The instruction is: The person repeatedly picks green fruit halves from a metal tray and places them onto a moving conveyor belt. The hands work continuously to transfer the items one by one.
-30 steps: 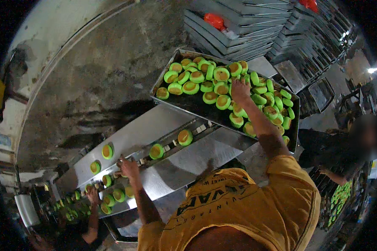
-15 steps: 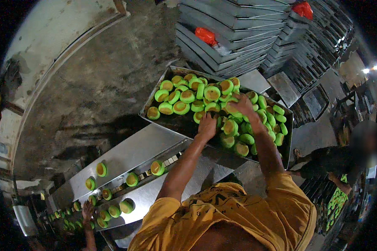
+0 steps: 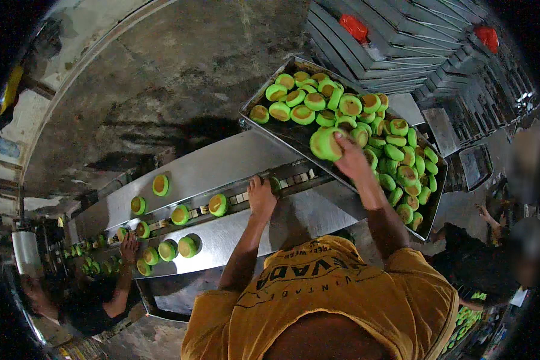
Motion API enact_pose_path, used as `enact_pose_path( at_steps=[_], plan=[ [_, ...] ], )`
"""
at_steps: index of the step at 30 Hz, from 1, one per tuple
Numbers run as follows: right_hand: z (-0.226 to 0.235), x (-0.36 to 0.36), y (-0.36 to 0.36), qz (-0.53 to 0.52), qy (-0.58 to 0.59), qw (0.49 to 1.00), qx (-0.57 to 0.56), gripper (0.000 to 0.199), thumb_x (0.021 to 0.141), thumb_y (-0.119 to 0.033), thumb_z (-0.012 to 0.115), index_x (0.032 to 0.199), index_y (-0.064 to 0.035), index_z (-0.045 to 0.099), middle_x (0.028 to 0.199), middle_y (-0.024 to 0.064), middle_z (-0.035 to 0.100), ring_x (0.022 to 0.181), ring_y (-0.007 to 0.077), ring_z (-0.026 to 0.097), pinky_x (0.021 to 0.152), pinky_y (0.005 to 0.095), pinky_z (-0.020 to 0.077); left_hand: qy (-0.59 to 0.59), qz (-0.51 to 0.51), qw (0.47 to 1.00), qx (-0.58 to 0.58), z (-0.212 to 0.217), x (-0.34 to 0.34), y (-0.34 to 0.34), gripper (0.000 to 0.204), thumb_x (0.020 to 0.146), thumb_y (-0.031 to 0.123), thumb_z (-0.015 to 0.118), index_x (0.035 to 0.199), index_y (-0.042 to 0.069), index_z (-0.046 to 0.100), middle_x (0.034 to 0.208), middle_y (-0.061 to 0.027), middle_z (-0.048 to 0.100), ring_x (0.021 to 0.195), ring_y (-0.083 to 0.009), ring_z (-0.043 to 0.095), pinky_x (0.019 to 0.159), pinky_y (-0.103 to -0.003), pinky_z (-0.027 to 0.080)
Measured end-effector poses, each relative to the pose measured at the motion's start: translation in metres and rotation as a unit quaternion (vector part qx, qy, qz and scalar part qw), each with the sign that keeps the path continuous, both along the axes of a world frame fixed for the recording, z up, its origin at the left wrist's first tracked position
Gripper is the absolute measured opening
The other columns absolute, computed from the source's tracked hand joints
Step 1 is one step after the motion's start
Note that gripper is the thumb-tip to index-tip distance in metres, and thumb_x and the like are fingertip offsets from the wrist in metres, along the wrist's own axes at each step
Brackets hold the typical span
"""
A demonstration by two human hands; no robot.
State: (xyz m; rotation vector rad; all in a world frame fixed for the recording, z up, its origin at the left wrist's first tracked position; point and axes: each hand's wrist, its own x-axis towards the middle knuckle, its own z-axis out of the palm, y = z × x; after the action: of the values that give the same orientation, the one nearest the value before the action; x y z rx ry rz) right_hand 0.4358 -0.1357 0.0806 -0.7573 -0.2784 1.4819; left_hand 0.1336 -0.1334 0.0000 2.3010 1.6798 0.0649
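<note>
A dark metal tray (image 3: 259,124) is heaped with green buns (image 3: 302,114), each with a flat browned face. Above the tray's near side, my right hand (image 3: 351,161) is closed on a green bun (image 3: 324,144); a second bun may be pressed against it. Farther left, my left hand (image 3: 261,195) is down at the conveyor belt (image 3: 240,198), its fingers curled round another green bun (image 3: 275,185), partly hidden by the hand. Several buns lie spaced along the belt to the left, one of them a browned-face bun (image 3: 218,204).
Metal ledges (image 3: 222,157) flank the belt, with loose buns on them. At the lower left a co-worker's hand (image 3: 129,247) reaches to the belt. Stacked grey trays (image 3: 396,48) with a red plastic bag (image 3: 354,28) rise beyond the tray. Another person (image 3: 474,258) stands at the right.
Both hands were in the tray among the buns. My left hand has moved left to the belt with a bun; my right has lifted a bun. The view has shifted too.
</note>
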Motion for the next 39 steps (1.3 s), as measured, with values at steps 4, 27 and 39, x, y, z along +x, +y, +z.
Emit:
enact_pose_path(
  at_steps=[4, 27, 39],
  plan=[
    [-0.034, -0.042, -0.009, 0.093, -0.671, 0.727, 0.11, 0.056, 0.081, -0.004, 0.068, 0.135, -0.0086, 0.055, 0.132, 0.0181, 0.058, 0.122, 0.0373, 0.055, 0.106, 0.0415, 0.0446, -0.028, 0.016, 0.999, 0.031, -0.013, -0.014, -0.009, 0.062, 0.08, 0.036, 0.077, 0.133, 0.011, 0.056, 0.142, -0.0232, 0.042, 0.133, -0.0404, 0.039, 0.104, -0.05, 0.039],
    [-0.058, -0.088, -0.119, 0.071, -0.803, 0.587, 0.08, 0.057, 0.078, -0.029, 0.079, 0.123, -0.0042, 0.053, 0.12, 0.022, 0.056, 0.121, 0.0441, 0.048, 0.097, 0.0616, 0.0378, -0.752, 0.268, 0.531, -0.284, 0.038, -0.03, 0.0, 0.044, 0.092, 0.019, 0.07, 0.129, 0.002, 0.053, 0.115, -0.0101, 0.065, 0.101, -0.0265, 0.065, 0.082, -0.038, 0.054],
    [-0.056, -0.11, -0.049, 0.073, -0.755, 0.647, 0.078, 0.059, 0.077, -0.017, 0.079, 0.124, 0.0006, 0.047, 0.116, 0.017, 0.058, 0.116, 0.0375, 0.051, 0.093, 0.0456, 0.0458, -0.027, 0.076, 0.995, 0.066, -0.031, -0.055, 0.01, 0.038, 0.084, 0.023, 0.068, 0.117, 0.004, 0.064, 0.122, -0.0203, 0.059, 0.111, -0.0356, 0.057, 0.091, -0.045, 0.047]
  ],
)
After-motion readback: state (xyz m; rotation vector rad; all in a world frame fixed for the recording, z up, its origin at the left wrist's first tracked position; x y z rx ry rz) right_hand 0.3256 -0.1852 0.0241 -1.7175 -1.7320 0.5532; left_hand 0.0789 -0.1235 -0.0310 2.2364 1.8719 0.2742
